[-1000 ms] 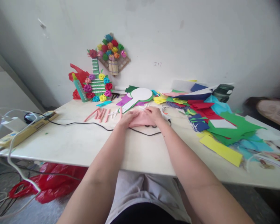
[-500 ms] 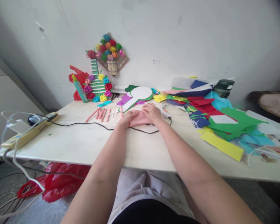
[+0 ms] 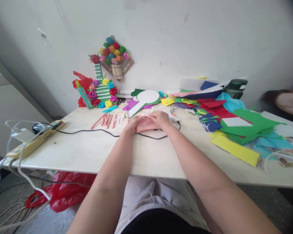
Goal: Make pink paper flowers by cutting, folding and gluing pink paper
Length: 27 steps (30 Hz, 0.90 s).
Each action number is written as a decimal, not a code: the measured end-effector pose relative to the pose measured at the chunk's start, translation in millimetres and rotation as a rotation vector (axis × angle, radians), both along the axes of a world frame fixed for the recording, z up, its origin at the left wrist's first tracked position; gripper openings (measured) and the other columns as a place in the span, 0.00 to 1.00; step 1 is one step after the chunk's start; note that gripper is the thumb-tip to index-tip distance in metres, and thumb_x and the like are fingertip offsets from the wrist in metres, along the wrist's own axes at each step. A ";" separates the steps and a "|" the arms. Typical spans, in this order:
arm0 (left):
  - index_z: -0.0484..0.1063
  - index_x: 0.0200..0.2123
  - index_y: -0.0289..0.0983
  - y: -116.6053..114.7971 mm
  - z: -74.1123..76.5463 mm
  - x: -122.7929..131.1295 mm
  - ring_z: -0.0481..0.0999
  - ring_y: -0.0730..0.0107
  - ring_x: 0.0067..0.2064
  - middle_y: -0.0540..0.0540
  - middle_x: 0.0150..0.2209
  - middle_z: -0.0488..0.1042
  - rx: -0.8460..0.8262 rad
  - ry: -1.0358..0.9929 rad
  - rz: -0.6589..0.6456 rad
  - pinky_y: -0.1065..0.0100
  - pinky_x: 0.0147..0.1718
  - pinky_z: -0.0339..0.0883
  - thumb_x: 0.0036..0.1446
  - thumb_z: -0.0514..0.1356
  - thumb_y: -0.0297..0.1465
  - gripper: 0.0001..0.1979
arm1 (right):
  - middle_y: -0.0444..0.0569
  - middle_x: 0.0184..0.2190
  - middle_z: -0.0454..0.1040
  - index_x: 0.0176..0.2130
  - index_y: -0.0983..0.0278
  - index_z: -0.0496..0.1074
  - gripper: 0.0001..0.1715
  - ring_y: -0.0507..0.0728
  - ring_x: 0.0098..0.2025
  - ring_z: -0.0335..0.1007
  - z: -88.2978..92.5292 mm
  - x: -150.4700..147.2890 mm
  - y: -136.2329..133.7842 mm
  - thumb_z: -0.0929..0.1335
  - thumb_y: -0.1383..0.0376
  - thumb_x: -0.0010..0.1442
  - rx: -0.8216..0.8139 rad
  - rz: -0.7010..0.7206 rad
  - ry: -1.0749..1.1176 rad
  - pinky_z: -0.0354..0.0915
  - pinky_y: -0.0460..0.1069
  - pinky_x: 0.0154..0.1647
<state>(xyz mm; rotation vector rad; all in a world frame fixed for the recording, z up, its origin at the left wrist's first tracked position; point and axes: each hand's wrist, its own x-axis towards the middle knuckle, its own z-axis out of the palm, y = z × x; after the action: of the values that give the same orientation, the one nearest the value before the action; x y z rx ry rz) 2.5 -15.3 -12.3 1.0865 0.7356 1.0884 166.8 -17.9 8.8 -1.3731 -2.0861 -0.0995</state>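
A sheet of pink paper (image 3: 146,126) lies on the table between my hands, with a thin white stick (image 3: 145,114) along its far edge. My left hand (image 3: 132,124) is closed at the paper's left side, fingertips at the stick's left end. Bent and pressed together, the fingers of my right hand (image 3: 161,119) pinch at the stick's right part; the fingertips partly hide it. Left of them lie several rolled pink paper sticks (image 3: 108,121). Just beyond the hands is a white round-headed cutout (image 3: 147,97) with green edging.
A black cable (image 3: 97,130) runs from a power strip (image 3: 30,143) past the paper. Coloured paper sheets (image 3: 254,126) pile up on the right. A glue bottle (image 3: 85,97) and a flower-decorated guitar shape (image 3: 104,92) stand at the back left. A dark green cup (image 3: 235,88) is back right.
My right hand's fingers, spread flatter over the paper before, have drawn together at the white stick. My left hand stays at the left side. The view has shifted slightly.
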 end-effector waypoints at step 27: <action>0.72 0.30 0.36 7.9 0.7 -8.5 0.76 0.68 0.33 0.49 0.26 0.75 0.004 -0.173 0.268 0.68 0.39 0.69 0.39 0.68 0.33 0.13 | 0.43 0.22 0.72 0.28 0.66 0.71 0.18 0.49 0.24 0.65 -2.6 20.1 9.1 0.73 0.57 0.39 -0.665 0.404 1.243 0.59 0.44 0.26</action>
<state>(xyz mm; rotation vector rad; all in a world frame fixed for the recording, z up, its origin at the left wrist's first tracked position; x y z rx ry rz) -6.0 -7.5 -11.6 0.8996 0.7543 1.3935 186.9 -8.8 6.2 -0.8553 -1.2332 1.3499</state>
